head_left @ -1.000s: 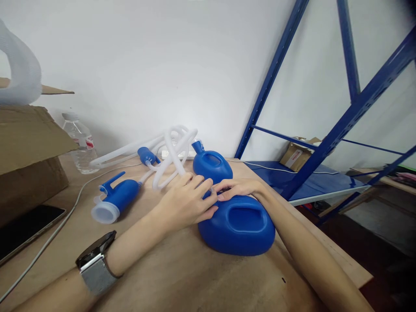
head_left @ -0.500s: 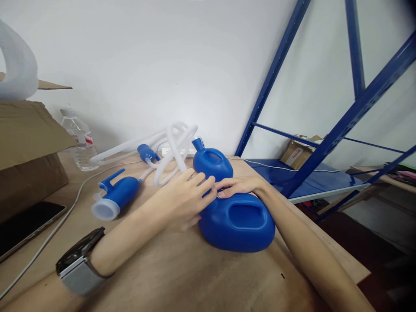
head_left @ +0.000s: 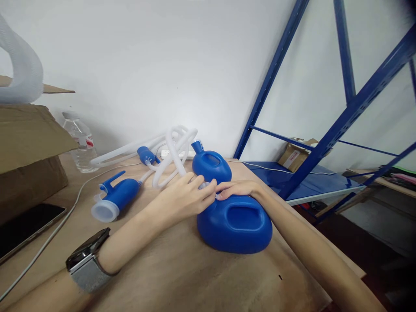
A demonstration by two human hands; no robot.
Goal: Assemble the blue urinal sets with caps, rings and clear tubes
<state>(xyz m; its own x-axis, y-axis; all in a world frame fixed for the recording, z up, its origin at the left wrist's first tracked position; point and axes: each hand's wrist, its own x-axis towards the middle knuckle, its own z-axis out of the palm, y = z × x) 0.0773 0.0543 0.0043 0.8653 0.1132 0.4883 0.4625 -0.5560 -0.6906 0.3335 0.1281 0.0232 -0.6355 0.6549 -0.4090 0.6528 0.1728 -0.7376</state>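
A blue jug [head_left: 240, 238] with a moulded handle lies on the table, its neck mostly hidden by my hands. My left hand [head_left: 188, 195] is closed around the neck end, with a small clear piece showing at its fingers. My right hand [head_left: 238, 189] touches the same end from the other side, thumb and fingers pinched on a small clear part. Just behind stands a second blue jug [head_left: 208, 169]. White corrugated hose [head_left: 175, 151] lies coiled beyond my left hand. To the left is a blue handled piece [head_left: 125, 193] with a translucent cap.
A cardboard box [head_left: 32, 138], a water bottle [head_left: 81, 143] and a phone [head_left: 29, 225] are on the left. A thin cable [head_left: 69, 208] crosses the table. Behind the hose sits a white power strip [head_left: 165, 154]. A blue metal rack [head_left: 325, 147] rises at the right.
The fingers of my left hand have drawn closer together at the jug's neck, and its lower fingers no longer show beneath. The whole view has shifted slightly.
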